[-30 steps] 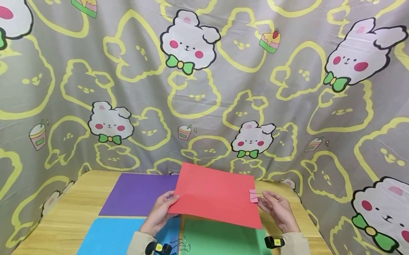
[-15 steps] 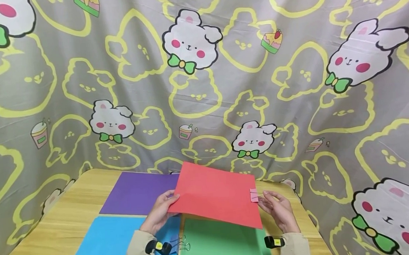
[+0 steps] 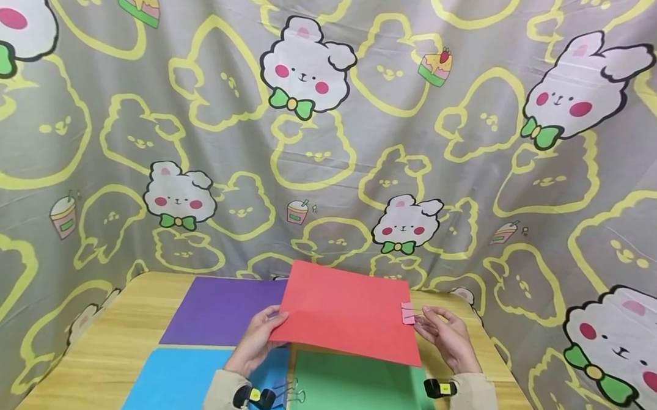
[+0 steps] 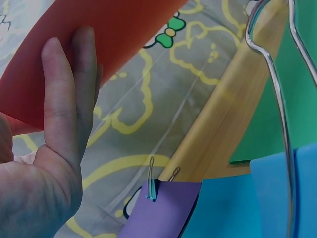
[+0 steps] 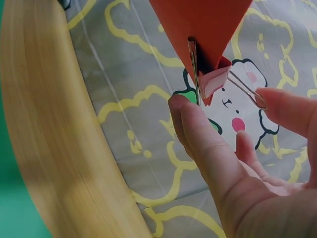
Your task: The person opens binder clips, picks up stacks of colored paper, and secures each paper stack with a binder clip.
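Note:
A red paper sheet (image 3: 344,311) is held tilted above the table. At its left edge my left hand (image 3: 260,339) grips it, thumb on top; in the left wrist view two fingers (image 4: 62,94) lie straight against its underside. A pink binder clip (image 5: 215,83) sits on the sheet's right edge, one wire handle folded back against the paper and the other sticking out. My right hand (image 3: 447,337) has its thumb on the outer handle and its fingertips below by the clip. Under the red sheet lies a green sheet (image 3: 355,384).
On the wooden table (image 3: 86,338) lie a purple sheet (image 3: 217,311) and a blue sheet (image 3: 171,383). A blue binder clip (image 3: 280,393) with raised wire handles stands on the blue sheet's right edge. A patterned curtain (image 3: 327,168) surrounds the table's back and sides.
Almost nothing moves. Both hands keep the red sheet and its clip in the same place, and the view shifts only slightly.

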`<state>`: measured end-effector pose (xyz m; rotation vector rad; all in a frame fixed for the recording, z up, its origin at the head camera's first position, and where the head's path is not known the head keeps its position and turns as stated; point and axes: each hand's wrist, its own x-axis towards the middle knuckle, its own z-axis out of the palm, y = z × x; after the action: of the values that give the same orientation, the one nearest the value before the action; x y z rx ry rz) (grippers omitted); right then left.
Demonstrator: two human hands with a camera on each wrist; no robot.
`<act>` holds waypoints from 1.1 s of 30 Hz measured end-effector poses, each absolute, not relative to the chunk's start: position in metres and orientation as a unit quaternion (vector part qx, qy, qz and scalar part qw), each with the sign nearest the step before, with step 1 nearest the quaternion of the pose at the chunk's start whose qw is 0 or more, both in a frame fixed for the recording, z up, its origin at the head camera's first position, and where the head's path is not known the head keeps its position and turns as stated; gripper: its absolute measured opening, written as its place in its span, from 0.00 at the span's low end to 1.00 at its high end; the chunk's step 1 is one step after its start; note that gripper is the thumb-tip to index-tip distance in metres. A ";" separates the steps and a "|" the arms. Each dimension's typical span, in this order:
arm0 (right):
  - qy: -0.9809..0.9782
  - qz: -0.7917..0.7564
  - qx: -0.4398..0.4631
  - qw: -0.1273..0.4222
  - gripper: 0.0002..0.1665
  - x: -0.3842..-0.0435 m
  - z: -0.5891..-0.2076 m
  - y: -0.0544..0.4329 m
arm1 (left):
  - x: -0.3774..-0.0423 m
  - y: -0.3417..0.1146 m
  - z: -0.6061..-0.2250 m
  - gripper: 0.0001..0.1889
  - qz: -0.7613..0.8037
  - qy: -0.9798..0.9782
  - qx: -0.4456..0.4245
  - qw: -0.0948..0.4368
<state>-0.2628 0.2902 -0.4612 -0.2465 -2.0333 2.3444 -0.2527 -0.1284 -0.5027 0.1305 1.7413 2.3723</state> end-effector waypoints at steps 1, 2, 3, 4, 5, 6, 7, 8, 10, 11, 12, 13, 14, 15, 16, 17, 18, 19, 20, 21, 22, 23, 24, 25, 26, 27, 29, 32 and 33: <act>-0.653 0.753 -0.081 0.014 0.15 -0.263 -0.462 0.291 | -0.253 -0.128 -0.503 0.29 0.802 0.588 0.043 0.099; -0.653 0.753 -0.083 0.013 0.15 -0.262 -0.462 0.292 | -0.252 -0.128 -0.503 0.29 0.802 0.587 0.044 0.099; -0.653 0.752 -0.085 0.011 0.15 -0.262 -0.463 0.292 | -0.252 -0.128 -0.503 0.29 0.802 0.587 0.042 0.100; -0.652 0.753 -0.087 0.009 0.15 -0.262 -0.463 0.293 | -0.252 -0.128 -0.504 0.29 0.802 0.587 0.042 0.101; -0.651 0.754 -0.088 0.008 0.14 -0.262 -0.464 0.293 | -0.252 -0.128 -0.504 0.28 0.803 0.586 0.041 0.101; -0.649 0.756 -0.088 0.006 0.14 -0.262 -0.464 0.294 | -0.252 -0.128 -0.504 0.28 0.803 0.586 0.042 0.101; -0.648 0.757 -0.089 0.004 0.13 -0.261 -0.464 0.294 | -0.252 -0.127 -0.505 0.28 0.803 0.586 0.042 0.101; -0.647 0.757 -0.088 0.003 0.13 -0.261 -0.464 0.294 | -0.252 -0.127 -0.505 0.28 0.803 0.586 0.042 0.100; -0.646 0.758 -0.087 0.002 0.12 -0.261 -0.464 0.295 | -0.252 -0.127 -0.506 0.27 0.802 0.588 0.042 0.101; -0.647 0.757 -0.085 0.001 0.12 -0.260 -0.464 0.295 | -0.252 -0.127 -0.506 0.27 0.801 0.588 0.043 0.102; -0.648 0.757 -0.083 0.001 0.12 -0.260 -0.464 0.295 | -0.252 -0.127 -0.506 0.27 0.801 0.589 0.043 0.102; -0.649 0.757 -0.082 0.000 0.12 -0.260 -0.464 0.296 | -0.252 -0.127 -0.507 0.27 0.800 0.589 0.043 0.103; -0.648 0.757 -0.081 -0.001 0.11 -0.259 -0.464 0.296 | -0.252 -0.127 -0.507 0.26 0.800 0.589 0.043 0.104; -0.649 0.757 -0.078 -0.003 0.11 -0.259 -0.464 0.297 | -0.252 -0.127 -0.507 0.26 0.801 0.588 0.043 0.106; -0.649 0.757 -0.076 -0.005 0.10 -0.259 -0.464 0.297 | -0.252 -0.127 -0.507 0.26 0.801 0.587 0.044 0.107; -0.650 0.756 -0.074 -0.008 0.10 -0.258 -0.464 0.298 | -0.252 -0.128 -0.507 0.26 0.802 0.586 0.044 0.108; -0.650 0.756 -0.072 -0.010 0.09 -0.258 -0.464 0.298 | -0.252 -0.128 -0.507 0.27 0.803 0.585 0.045 0.110; -0.650 0.756 -0.070 -0.012 0.08 -0.258 -0.464 0.298 | -0.252 -0.129 -0.507 0.27 0.803 0.584 0.046 0.111; -0.652 0.755 -0.067 -0.012 0.07 -0.258 -0.464 0.299 | -0.252 -0.129 -0.506 0.27 0.803 0.584 0.046 0.112; -0.652 0.755 -0.064 -0.013 0.06 -0.258 -0.464 0.299 | -0.253 -0.129 -0.506 0.27 0.802 0.584 0.047 0.112; -0.651 0.757 -0.061 -0.013 0.06 -0.258 -0.463 0.299 | -0.253 -0.129 -0.506 0.28 0.802 0.584 0.048 0.113; -0.651 0.757 -0.059 -0.013 0.06 -0.259 -0.463 0.299 | -0.253 -0.129 -0.505 0.28 0.802 0.585 0.048 0.113; -0.650 0.758 -0.056 -0.011 0.07 -0.259 -0.462 0.299 | -0.253 -0.129 -0.505 0.28 0.802 0.585 0.048 0.112; -0.649 0.759 -0.054 -0.009 0.08 -0.259 -0.462 0.298 | -0.253 -0.130 -0.504 0.28 0.801 0.586 0.047 0.112; -0.648 0.760 -0.052 -0.007 0.09 -0.260 -0.462 0.298 | -0.254 -0.130 -0.504 0.28 0.801 0.586 0.046 0.111; -0.646 0.762 -0.052 -0.006 0.10 -0.260 -0.461 0.298 | -0.254 -0.130 -0.503 0.28 0.801 0.587 0.045 0.110; -0.645 0.762 -0.053 -0.003 0.11 -0.261 -0.461 0.297 | -0.254 -0.129 -0.502 0.28 0.800 0.588 0.043 0.109; -0.642 0.765 -0.058 0.000 0.12 -0.261 -0.460 0.296 | -0.254 -0.129 -0.501 0.28 0.799 0.590 0.044 0.108; -0.641 0.765 -0.060 0.000 0.12 -0.262 -0.460 0.296 | -0.254 -0.129 -0.501 0.28 0.799 0.589 0.045 0.108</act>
<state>-0.2615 0.2958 -0.4601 -0.1884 -2.0139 2.4045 -0.2537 -0.1291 -0.5010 0.1312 1.7334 2.3522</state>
